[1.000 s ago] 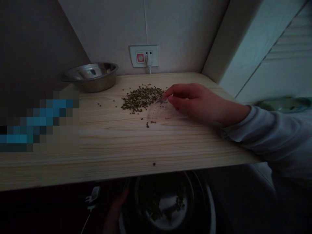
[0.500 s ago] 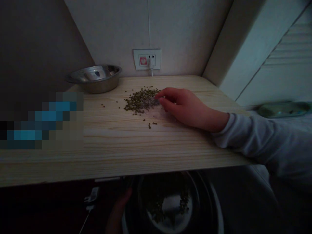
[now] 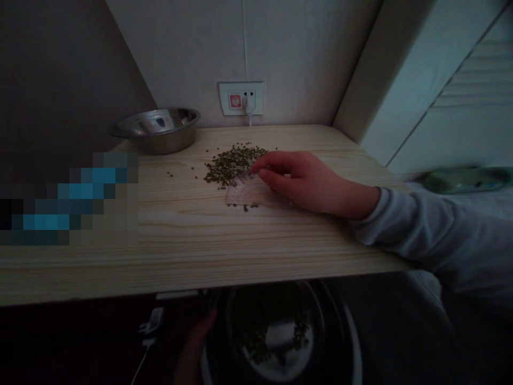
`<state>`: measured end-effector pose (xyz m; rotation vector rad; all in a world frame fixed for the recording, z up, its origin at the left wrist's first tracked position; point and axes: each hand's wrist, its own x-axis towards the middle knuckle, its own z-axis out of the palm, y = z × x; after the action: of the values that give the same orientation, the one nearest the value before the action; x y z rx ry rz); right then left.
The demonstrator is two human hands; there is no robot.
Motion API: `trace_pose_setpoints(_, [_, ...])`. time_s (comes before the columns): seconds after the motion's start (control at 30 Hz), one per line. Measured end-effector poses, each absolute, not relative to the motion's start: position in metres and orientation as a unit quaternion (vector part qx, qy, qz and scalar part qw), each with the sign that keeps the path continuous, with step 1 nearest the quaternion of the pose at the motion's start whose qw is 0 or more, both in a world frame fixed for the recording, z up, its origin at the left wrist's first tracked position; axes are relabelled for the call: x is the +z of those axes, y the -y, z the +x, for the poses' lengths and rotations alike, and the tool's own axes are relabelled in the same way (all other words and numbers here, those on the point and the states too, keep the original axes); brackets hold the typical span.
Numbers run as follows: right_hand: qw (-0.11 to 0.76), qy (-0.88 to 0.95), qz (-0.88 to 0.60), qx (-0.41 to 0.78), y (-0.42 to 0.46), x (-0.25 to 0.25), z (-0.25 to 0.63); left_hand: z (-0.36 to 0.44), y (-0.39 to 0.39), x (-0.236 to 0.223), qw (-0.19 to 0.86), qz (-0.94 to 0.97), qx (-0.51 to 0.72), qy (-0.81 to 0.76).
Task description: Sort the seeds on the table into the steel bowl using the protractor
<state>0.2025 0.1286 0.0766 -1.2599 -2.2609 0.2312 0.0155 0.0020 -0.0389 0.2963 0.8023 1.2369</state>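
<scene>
My right hand (image 3: 306, 179) pinches a clear plastic protractor (image 3: 244, 193) between thumb and fingers, just over the wooden tabletop. Its curved edge touches the near side of a loose pile of small green beans (image 3: 230, 163), probably mung beans. A few stray beans lie by its straight edge. Below the table's front edge, in dim light, my left hand (image 3: 196, 342) grips the left side of a metal bowl (image 3: 358, 350). More green beans lie inside that bowl. Most of the left fingers are hidden behind it.
A second metal bowl (image 3: 168, 141) stands at the table's back left corner. A blurred-out blue patch (image 3: 80, 192) covers something on the left. The wall socket (image 3: 241, 99) holds a plug. Another plug with a cable (image 3: 151, 323) hangs under the wooden table (image 3: 192, 256).
My right hand has drawn the protractor slightly toward me, from over the beans to the pile's near edge; it now shows flatter and clearer. My left hand and its bowl have barely moved.
</scene>
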Motion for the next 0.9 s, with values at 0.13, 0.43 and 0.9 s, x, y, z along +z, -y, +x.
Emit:
trace_pose_setpoints(0.13, [0.256, 0.844, -0.463, 0.094, -0.126, 0.078, 0.203, 0.012, -0.003, -0.041, 0.725, 0.132, 0.568, -0.367])
trace_pose_setpoints(0.43, [0.226, 0.861, -0.440, 0.116, -0.120, 0.079, 0.202, -0.017, -0.007, -0.056, 0.706, 0.114, 0.565, -0.411])
trace_pose_setpoints(0.9, [0.257, 0.837, -0.448, 0.184, -0.118, 0.084, 0.212, -0.022, 0.002, -0.064, 0.725, 0.096, 0.528, -0.430])
